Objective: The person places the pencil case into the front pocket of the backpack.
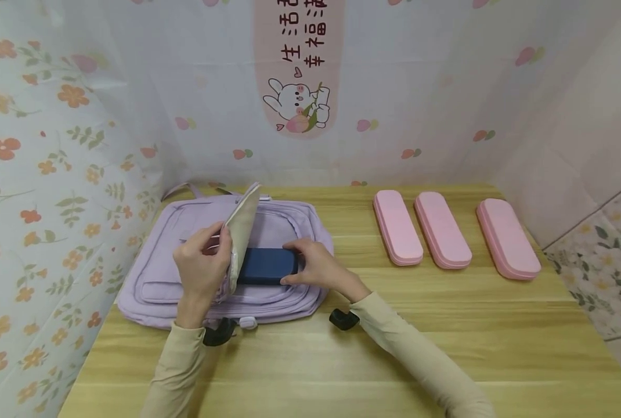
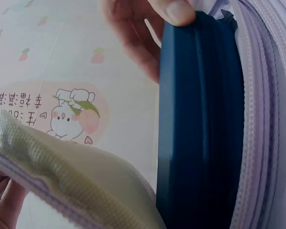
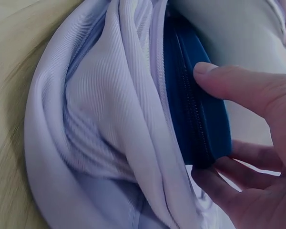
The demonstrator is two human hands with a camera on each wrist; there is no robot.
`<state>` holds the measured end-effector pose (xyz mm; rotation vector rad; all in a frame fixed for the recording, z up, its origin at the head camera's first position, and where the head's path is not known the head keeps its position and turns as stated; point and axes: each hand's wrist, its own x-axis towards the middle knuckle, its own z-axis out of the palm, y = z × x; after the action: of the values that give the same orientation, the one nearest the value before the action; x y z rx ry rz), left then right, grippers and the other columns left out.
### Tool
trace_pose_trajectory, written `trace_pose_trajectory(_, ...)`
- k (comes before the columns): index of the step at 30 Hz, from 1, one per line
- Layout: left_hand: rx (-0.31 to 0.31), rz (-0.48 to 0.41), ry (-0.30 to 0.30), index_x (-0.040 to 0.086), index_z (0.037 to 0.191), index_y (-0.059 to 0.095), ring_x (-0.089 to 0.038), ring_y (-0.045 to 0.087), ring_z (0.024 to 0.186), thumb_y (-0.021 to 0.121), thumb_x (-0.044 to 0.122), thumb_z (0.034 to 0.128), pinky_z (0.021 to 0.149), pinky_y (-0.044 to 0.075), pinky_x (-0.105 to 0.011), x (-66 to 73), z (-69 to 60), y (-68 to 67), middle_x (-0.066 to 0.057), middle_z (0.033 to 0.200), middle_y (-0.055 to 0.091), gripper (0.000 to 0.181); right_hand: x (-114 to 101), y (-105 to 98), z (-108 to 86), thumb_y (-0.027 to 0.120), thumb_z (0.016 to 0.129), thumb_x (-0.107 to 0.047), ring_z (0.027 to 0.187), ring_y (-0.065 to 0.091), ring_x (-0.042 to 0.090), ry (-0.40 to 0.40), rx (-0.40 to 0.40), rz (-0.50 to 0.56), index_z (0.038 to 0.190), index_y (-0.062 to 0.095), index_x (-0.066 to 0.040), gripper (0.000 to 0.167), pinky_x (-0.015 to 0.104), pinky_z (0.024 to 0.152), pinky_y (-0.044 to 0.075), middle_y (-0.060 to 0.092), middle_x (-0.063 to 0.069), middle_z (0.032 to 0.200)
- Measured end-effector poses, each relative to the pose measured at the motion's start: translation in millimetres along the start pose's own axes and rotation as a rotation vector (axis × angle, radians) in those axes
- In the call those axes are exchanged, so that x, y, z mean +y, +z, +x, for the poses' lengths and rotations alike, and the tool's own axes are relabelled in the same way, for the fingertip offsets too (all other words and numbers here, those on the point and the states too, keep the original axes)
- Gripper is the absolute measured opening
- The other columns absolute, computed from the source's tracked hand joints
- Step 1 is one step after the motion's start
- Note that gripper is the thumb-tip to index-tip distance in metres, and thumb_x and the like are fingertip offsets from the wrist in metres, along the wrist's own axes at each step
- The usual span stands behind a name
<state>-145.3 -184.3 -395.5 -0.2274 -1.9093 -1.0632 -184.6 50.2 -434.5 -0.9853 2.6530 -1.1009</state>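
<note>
Backpack point(image 1: 156, 255), lilac, flat on the wood-grain table point(image 1: 310, 371), front flap point(image 1: 245, 226) raised and tilted, pale lining towards the right. At the opening beneath, a navy case point(image 1: 267, 267), right end exposed, left end hidden behind the flap; full depth inside impossible to tell. At the flap's edge, left hand point(image 1: 204, 261), fingers curled in and nearly closed in a pinch on the fabric. On the navy case's exposed end, right hand point(image 1: 316, 264), parted only to the case's width, thumb on one side and fingers on the other. Alongside the case, in the right wrist view, zipped lilac folds point(image 3: 109, 90) close by. Well apart to the right, three pink cases: one nearest the backpack point(image 1: 398, 227), one in the middle point(image 1: 443, 230), one farthest right point(image 1: 509, 238). Behind, a patterned cloth point(image 1: 425, 87) with a rabbit print point(image 1: 300, 107).
</note>
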Motion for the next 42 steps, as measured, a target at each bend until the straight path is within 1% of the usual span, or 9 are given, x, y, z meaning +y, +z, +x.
trace_pose_trajectory(6, 0.011, -0.006, -0.048, -0.004, 0.096, 0.08, 0.0, 0.067, 0.066, 0.072, 0.0, 0.0863, 0.063, 0.051, -0.001, -1.5, -0.3, -2.7, -0.017, 0.08, 0.077, 0.013, -2.8, 9.2, 6.5, 0.091, 0.074, -0.024, 0.118, 0.064, 0.027, -0.01, -0.003, -0.001, 0.133, 0.061, 0.002, 0.071, 0.038, 0.103, 0.054, 0.068, 0.015, 0.13)
trace_pose_trajectory(10, 0.022, -0.014, -0.072, -0.005, 0.096, 0.079, 0.014, 0.061, 0.071, 0.072, -0.001, 0.0859, 0.062, 0.05, 0.0, -1.6, -0.8, -2.7, -0.019, 0.08, 0.076, 0.013, -6.6, 16.4, 11.1, 0.09, 0.074, -0.014, 0.118, 0.065, 0.031, 0.004, 0.003, 0.102, 0.134, 0.057, 0.008, 0.072, 0.038, 0.103, 0.056, 0.065, 0.021, 0.132)
trace_pose_trajectory(13, 0.015, -0.023, -0.062, -0.005, 0.096, 0.079, 0.007, 0.064, 0.069, 0.072, -0.001, 0.0855, 0.062, 0.05, 0.0, -1.0, -2.1, -1.3, -0.019, 0.08, 0.076, 0.013, -10.0, 22.5, 14.8, 0.088, 0.075, -0.008, 0.119, 0.065, 0.033, 0.01, 0.007, 0.18, 0.133, 0.054, 0.01, 0.07, 0.036, 0.104, 0.055, 0.062, 0.024, 0.132)
trace_pose_trajectory(16, 0.007, -0.03, -0.052, -0.006, 0.096, 0.079, -0.003, 0.067, 0.066, 0.072, -0.002, 0.0857, 0.062, 0.05, -0.001, 0.5, -3.3, 1.4, -0.019, 0.08, 0.076, 0.013, -11.7, 26.6, 16.0, 0.087, 0.076, -0.006, 0.118, 0.065, 0.032, 0.008, 0.019, 0.186, 0.132, 0.055, 0.01, 0.067, 0.034, 0.104, 0.055, 0.062, 0.024, 0.13)
trace_pose_trajectory(24, 0.004, -0.026, -0.08, -0.003, 0.097, 0.079, 0.011, 0.063, 0.07, 0.07, 0.001, 0.0881, 0.063, 0.052, -0.002, 1.9, -4.1, -0.3, -0.018, 0.081, 0.076, 0.013, -7.3, 23.7, 7.5, 0.085, 0.078, -0.012, 0.118, 0.064, 0.031, -0.006, 0.051, 0.091, 0.133, 0.056, 0.007, 0.065, 0.04, 0.105, 0.053, 0.063, 0.02, 0.13)
trace_pose_trajectory(29, 0.002, -0.021, -0.085, -0.003, 0.097, 0.079, 0.011, 0.062, 0.07, 0.071, 0.001, 0.0882, 0.063, 0.051, -0.001, 0.2, -4.4, -2.3, -0.018, 0.082, 0.076, 0.013, 2.9, 13.2, -0.8, 0.082, 0.083, -0.016, 0.11, 0.064, 0.031, -0.036, 0.149, 0.015, 0.132, 0.059, 0.005, 0.058, 0.042, 0.098, 0.055, 0.066, 0.02, 0.125)
trace_pose_trajectory(32, 0.007, -0.025, -0.094, -0.003, 0.097, 0.079, 0.014, 0.061, 0.07, 0.07, 0.0, 0.0875, 0.063, 0.051, -0.001, -0.9, -4.4, -2.4, -0.018, 0.082, 0.076, 0.013, 12.5, 3.5, -4.9, 0.08, 0.084, -0.017, 0.113, 0.063, 0.034, -0.043, 0.213, -0.024, 0.132, 0.058, 0.007, 0.057, 0.046, 0.1, 0.053, 0.065, 0.022, 0.125)
trace_pose_trajectory(36, -0.002, -0.034, -0.107, -0.004, 0.097, 0.079, 0.017, 0.06, 0.071, 0.07, 0.0, 0.0874, 0.063, 0.051, -0.001, -2.4, -5.2, -2.0, -0.02, 0.082, 0.076, 0.014, 27.2, -10.6, -12.8, 0.077, 0.085, -0.017, 0.124, 0.058, 0.039, -0.009, 0.284, -0.058, 0.132, 0.057, 0.01, 0.058, 0.052, 0.11, 0.048, 0.063, 0.025, 0.13)
trace_pose_trajectory(42, 0.004, -0.041, -0.121, -0.004, 0.097, 0.079, 0.017, 0.06, 0.071, 0.072, 0.0, 0.0868, 0.063, 0.051, -0.001, -3.2, -7.9, -1.7, -0.019, 0.082, 0.076, 0.013, 48.6, -29.6, -26.1, 0.077, 0.086, -0.018, 0.127, 0.054, 0.046, 0.081, 0.345, -0.089, 0.135, 0.052, 0.013, 0.064, 0.059, 0.112, 0.044, 0.058, 0.031, 0.134)
